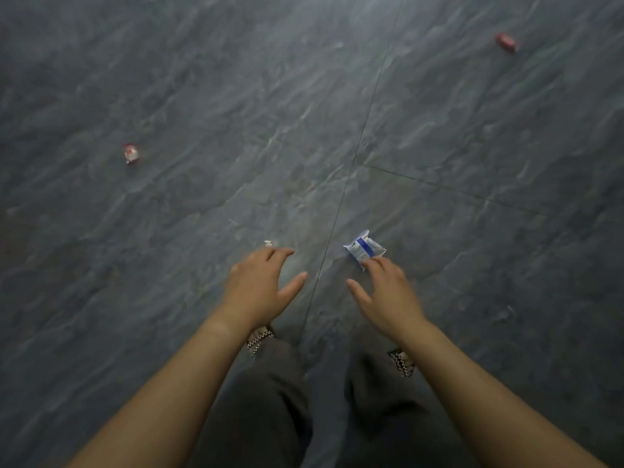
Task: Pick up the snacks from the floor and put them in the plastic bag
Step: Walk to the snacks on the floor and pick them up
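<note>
Head cam: both hands are spread wide and empty over the dark floor (169, 79), with the right hand (388, 295) about on the white-and-blue snack packet (365, 249) and the left hand (260, 285) just short of a tiny white scrap (268, 243). Looks like the very first pickup, so next is pinching that packet. Two red snacks (131, 153) (506, 42) lie well apart farther out, and I can't see the plastic bag anywhere.

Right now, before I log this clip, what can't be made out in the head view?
- Plastic bag: nowhere in the head view.
- Small white object: too small to identify; the left hand partly covers it.
- White-and-blue snack packet: print blurred; right hand fingertips overlap its near corner, contact unclear.
- Two red wrapped snacks: too small and blurred to read.
</note>
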